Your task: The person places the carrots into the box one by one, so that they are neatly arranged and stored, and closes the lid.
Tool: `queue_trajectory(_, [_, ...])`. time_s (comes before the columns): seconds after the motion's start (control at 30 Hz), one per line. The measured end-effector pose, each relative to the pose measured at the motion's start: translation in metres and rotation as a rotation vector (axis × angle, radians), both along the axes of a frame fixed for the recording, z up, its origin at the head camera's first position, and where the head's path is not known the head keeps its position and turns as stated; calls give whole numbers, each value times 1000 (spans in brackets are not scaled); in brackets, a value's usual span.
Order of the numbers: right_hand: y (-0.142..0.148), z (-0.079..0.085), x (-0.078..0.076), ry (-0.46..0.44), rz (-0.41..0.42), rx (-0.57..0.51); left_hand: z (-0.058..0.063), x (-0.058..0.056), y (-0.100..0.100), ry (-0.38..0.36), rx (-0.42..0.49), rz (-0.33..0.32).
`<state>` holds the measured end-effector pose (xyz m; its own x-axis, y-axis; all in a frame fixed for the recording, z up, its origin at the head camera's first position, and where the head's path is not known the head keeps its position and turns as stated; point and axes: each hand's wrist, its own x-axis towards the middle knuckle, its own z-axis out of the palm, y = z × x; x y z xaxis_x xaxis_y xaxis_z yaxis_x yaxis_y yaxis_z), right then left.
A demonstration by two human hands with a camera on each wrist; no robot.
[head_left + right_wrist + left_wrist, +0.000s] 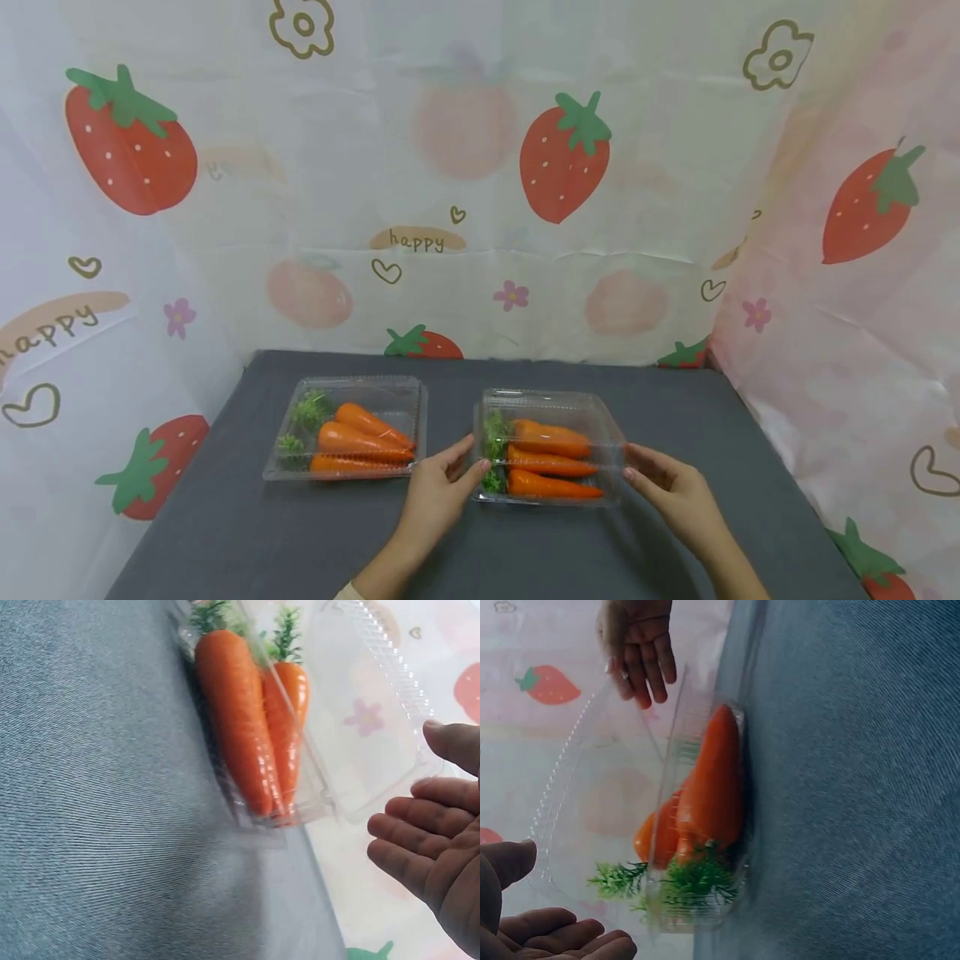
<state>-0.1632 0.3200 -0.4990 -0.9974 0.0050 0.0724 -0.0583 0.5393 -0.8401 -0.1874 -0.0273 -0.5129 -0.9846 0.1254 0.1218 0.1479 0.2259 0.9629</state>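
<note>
A clear plastic clamshell box (540, 500) stands on the dark grey table with three orange carrots (551, 463) and their leafy green tops (493, 437) inside. Its hinged clear lid (592, 787) is tilted up over the carrots, its front edge raised off the base. At the lid's left corner, my left hand (437, 496) pinches the edge between thumb and fingers. My right hand (678, 497) holds the opposite corner, thumb (454, 744) on one side and index finger on the other, the remaining fingers extended.
A second clear box (345, 477) with three carrots (363, 442) and green tops stands left of the first on the table (247, 533). Cloth walls (480, 200) printed with strawberries, flowers and hearts rise behind the table and at both sides.
</note>
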Motion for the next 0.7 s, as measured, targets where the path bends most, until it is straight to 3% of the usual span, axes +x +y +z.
queue_trajectory(0.57, [-13,-26,-19,47,-39,-40,-26,-17,0,15,-40,46])
queue_trajectory(0.7, [-16,-32,-23,56,-52,-27,-31,-20,1,46,-39,58])
